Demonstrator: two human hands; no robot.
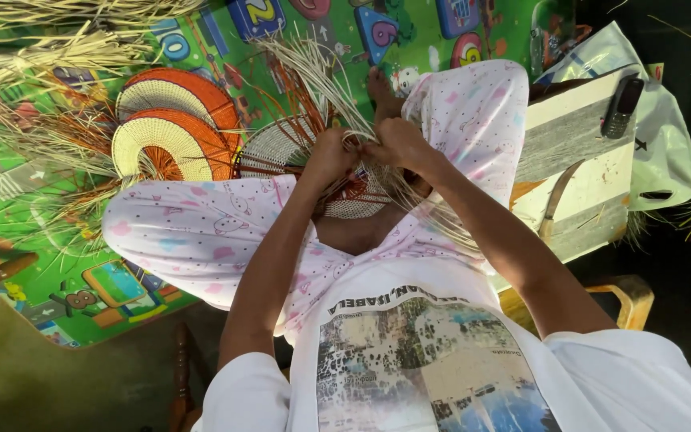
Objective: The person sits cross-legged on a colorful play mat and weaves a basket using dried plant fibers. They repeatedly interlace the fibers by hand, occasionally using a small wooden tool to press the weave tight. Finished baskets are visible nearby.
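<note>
Pinching pale straw strands [313, 72] between both hands, left hand [331, 156] and right hand [397, 144] closed tight and pressed knuckle to knuckle over the lap; fingers curled shut on the strands right at the upper rim of a half-woven round piece [281, 148]. Resting just beneath the grip, on pink-patterned trousers [201, 232], cream weave with an orange centre showing below the left wrist. Fanning up and away from the fists, loose strand ends. Lying to the left on the colourful play mat [113, 284], near but apart from the hands, two finished orange-and-cream woven fans [173, 132]. Sitting well off to the right on a board [577, 160], a dark phone [624, 106]
</note>
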